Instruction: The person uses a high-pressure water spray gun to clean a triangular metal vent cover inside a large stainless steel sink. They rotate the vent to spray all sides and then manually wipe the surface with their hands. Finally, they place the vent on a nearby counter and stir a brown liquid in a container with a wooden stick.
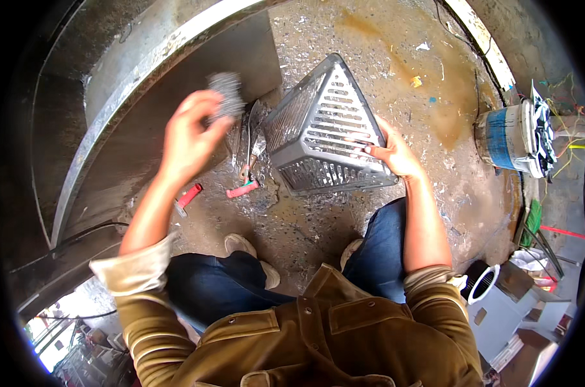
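My left hand is raised at the left, its fingers closed on a grey scouring pad. Motion smears the pad, which looks like steel wool. A dark grey slotted crate stands tilted on the wet floor in front of me, one corner pointing away. Its slotted sides glisten with water. My right hand grips the crate's right edge, with fingers lying over the slots. The pad is apart from the crate. Between my left hand and the crate lie tools, among them one with a red handle.
A second red-handled tool lies left of the first. A curved metal rim rises along the left. At the right is a white-and-blue bucket; cardboard boxes sit lower right. Brown puddles and scraps mark the floor.
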The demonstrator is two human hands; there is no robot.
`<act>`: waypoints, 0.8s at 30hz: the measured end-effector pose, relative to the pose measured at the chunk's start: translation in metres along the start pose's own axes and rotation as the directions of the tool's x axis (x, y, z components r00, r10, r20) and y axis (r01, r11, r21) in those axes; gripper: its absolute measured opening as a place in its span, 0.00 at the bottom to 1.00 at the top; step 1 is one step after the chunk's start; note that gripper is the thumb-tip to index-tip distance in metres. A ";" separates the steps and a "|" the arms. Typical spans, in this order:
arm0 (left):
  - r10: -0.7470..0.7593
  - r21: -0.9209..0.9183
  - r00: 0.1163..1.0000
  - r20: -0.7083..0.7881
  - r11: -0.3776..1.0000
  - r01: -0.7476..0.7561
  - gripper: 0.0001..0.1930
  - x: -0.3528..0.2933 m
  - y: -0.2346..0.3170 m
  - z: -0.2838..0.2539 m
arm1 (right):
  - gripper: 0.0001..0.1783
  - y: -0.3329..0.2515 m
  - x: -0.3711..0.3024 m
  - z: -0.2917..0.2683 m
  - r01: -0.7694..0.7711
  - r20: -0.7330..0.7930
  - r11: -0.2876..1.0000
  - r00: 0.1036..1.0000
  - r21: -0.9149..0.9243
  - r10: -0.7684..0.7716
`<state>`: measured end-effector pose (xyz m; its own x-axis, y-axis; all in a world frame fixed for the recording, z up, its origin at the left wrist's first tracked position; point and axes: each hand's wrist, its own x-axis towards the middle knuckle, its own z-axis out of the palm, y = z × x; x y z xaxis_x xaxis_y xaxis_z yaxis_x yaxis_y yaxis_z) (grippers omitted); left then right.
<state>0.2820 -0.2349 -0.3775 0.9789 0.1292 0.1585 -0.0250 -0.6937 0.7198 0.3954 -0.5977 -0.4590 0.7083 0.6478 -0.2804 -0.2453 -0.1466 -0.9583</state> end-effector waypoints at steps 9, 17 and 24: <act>0.381 0.190 0.924 -0.013 0.908 -0.372 0.11 0.025 0.089 0.196 | 0.33 -0.007 -0.004 -0.002 0.151 -0.030 0.964 0.986 -0.218 -0.162; 0.210 0.259 0.976 -0.057 0.947 -0.188 0.07 0.037 0.097 0.221 | 0.28 0.020 0.000 -0.007 0.106 -0.025 0.951 0.993 -0.292 -0.118; 0.202 0.295 0.968 -0.147 0.943 -0.152 0.05 0.064 0.082 0.211 | 0.16 -0.001 0.003 0.010 -0.008 -0.042 1.000 0.999 0.016 0.009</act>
<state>0.3850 -0.4331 -0.4513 0.9129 0.0896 0.3982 -0.1121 -0.8830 0.4557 0.3917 -0.5881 -0.4583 0.7332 0.6146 -0.2910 -0.2619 -0.1397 -0.9549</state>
